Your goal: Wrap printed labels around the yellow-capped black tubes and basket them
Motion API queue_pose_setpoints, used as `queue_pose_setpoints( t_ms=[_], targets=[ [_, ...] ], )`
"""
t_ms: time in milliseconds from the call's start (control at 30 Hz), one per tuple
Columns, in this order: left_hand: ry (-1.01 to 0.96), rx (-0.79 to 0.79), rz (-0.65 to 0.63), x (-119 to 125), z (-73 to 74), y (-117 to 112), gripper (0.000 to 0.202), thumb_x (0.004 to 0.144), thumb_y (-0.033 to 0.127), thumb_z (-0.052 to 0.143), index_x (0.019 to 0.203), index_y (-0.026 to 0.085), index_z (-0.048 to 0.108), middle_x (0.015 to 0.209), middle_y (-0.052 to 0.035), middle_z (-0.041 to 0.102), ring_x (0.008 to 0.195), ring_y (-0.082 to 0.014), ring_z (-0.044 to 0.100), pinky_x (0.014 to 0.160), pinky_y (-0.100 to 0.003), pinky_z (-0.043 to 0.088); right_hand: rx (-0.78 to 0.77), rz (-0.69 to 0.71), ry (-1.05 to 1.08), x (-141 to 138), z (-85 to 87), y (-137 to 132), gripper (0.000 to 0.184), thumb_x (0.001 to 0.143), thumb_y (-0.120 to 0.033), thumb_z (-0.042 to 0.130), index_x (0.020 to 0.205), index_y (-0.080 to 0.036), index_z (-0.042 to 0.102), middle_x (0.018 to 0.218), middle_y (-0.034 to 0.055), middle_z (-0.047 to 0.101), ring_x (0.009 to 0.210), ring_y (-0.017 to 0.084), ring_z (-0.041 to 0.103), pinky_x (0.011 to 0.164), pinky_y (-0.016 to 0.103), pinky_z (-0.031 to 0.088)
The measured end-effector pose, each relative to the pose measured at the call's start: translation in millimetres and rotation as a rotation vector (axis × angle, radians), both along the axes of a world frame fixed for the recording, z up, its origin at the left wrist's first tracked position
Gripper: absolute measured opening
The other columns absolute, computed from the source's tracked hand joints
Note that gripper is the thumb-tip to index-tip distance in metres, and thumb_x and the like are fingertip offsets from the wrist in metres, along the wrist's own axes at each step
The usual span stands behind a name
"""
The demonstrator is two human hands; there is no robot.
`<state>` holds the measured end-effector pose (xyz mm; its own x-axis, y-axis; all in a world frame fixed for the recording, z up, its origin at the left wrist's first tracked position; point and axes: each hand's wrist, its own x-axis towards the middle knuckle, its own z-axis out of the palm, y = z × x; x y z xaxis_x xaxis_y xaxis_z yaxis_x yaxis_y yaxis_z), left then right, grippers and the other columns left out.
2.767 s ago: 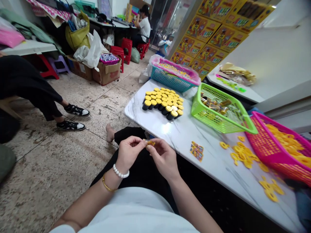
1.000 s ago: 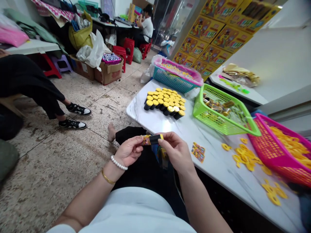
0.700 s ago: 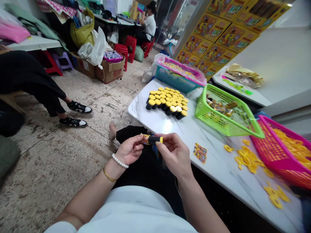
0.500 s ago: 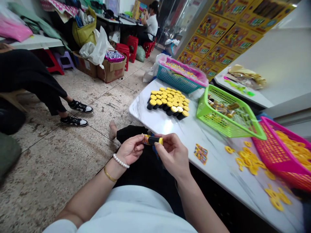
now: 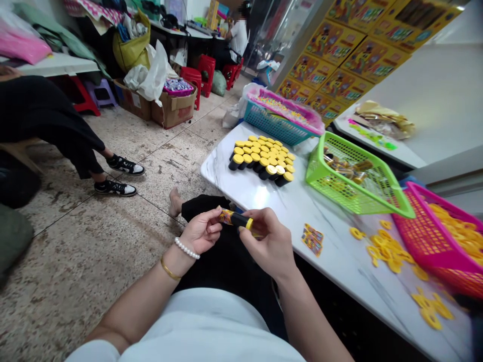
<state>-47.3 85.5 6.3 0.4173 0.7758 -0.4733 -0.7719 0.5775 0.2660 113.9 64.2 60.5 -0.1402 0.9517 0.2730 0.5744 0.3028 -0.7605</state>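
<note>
Over my lap I hold a small black tube with a yellow cap (image 5: 238, 219), lying nearly level. My right hand (image 5: 269, 244) is closed around its capped end, thumb below and fingers above. A colourful printed label (image 5: 226, 216) covers the tube's left end; how far it is stuck down I cannot tell. The thumb and forefinger of my left hand (image 5: 202, 234) pinch that end. On the table to the right lie several loose printed labels (image 5: 312, 240). Beyond my hands, many black tubes with yellow caps (image 5: 260, 153) stand upright, packed together.
Along the white table (image 5: 264, 193) stand a teal basket (image 5: 275, 120), a green basket (image 5: 339, 193) with small pieces and a pink basket (image 5: 422, 226) of yellow rings. Loose yellow rings (image 5: 390, 249) lie before it. A seated person's legs (image 5: 56, 125) are at left; another person (image 5: 238, 40) sits far back.
The tube has tilted slightly, its capped end a little lower, and has turned a bit in my fingers. My left fingertips have shifted slightly up and left.
</note>
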Motion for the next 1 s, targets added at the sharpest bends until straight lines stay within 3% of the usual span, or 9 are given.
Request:
queue_pose_setpoints(
  t_ms=[133, 400, 500, 633, 700, 867, 1000],
  targets=[
    [0.05, 0.08, 0.053, -1, 1.9, -2, 0.018, 0.082, 0.018, 0.071, 0.077, 0.013, 0.055, 0.067, 0.0022, 0.061, 0.033, 0.0012, 0.037, 0.028, -0.01, 0.019, -0.104, 0.044, 0.17, -2, -0.9, 1, 0.02, 0.079, -0.024, 0.065, 0.085, -0.025, 0.046, 0.113, 0.009, 0.071, 0.091, 0.021, 0.074, 0.075, 0.032, 0.063],
    [0.013, 0.035, -0.002, -5, -0.2, 0, 0.017, 0.085, 0.014, 0.066, 0.075, 0.013, 0.053, 0.068, 0.001, 0.061, 0.034, 0.0018, 0.033, 0.028, -0.009, 0.017, 0.169, 0.099, -0.212, 3, -2.5, -6, 0.022, 0.078, -0.016, 0.059, 0.098, -0.025, 0.055, 0.116, 0.0097, 0.072, 0.098, 0.023, 0.073, 0.075, 0.033, 0.064],
    [0.067, 0.081, 0.013, -5, 1.9, -1, 0.018, 0.081, 0.017, 0.071, 0.075, 0.013, 0.054, 0.066, 0.0012, 0.062, 0.034, 0.0017, 0.033, 0.03, -0.01, 0.017, 0.19, 0.098, -0.226, 3, -4.0, -6, 0.023, 0.079, -0.017, 0.06, 0.1, -0.025, 0.056, 0.113, 0.0085, 0.073, 0.092, 0.022, 0.075, 0.073, 0.033, 0.065],
    [0.253, 0.207, 0.126, -7, 15.0, -6, 0.027, 0.068, 0.024, 0.083, 0.077, 0.012, 0.061, 0.053, 0.005, 0.055, 0.034, -0.0004, 0.037, 0.031, -0.012, 0.014, 0.112, 0.067, -0.026, 0, -2.8, -6, 0.017, 0.081, -0.022, 0.067, 0.09, -0.025, 0.052, 0.107, 0.0059, 0.073, 0.078, 0.018, 0.074, 0.069, 0.031, 0.066],
    [0.323, 0.256, 0.153, -9, 25.3, -9, 0.034, 0.062, 0.029, 0.087, 0.076, 0.012, 0.062, 0.05, 0.0053, 0.054, 0.034, -0.0007, 0.036, 0.031, -0.012, 0.012, 0.122, 0.077, 0.04, 0, 0.1, -9, 0.02, 0.08, -0.023, 0.07, 0.094, -0.025, 0.055, 0.103, 0.005, 0.073, 0.079, 0.018, 0.074, 0.072, 0.032, 0.066],
    [0.378, 0.383, 0.083, -1, 50.6, -25, 0.042, 0.063, 0.046, 0.085, 0.069, 0.013, 0.06, 0.04, 0.007, 0.045, 0.031, 0.0, 0.027, 0.031, -0.013, 0.01, 0.206, 0.045, 0.186, 11, 10.8, -24, 0.027, 0.079, -0.023, 0.074, 0.104, -0.024, 0.062, 0.096, 0.0031, 0.071, 0.078, 0.018, 0.073, 0.074, 0.032, 0.066],
    [0.362, 0.45, 0.029, 20, 62.2, -39, 0.043, 0.064, 0.046, 0.085, 0.075, 0.01, 0.064, 0.05, 0.0047, 0.051, 0.037, -0.0003, 0.031, 0.032, -0.012, 0.015, 0.218, -0.03, 0.288, 29, 17.6, -38, 0.026, 0.078, -0.026, 0.076, 0.102, -0.024, 0.065, 0.093, 0.0031, 0.072, 0.077, 0.019, 0.074, 0.073, 0.033, 0.066]
  ],
)
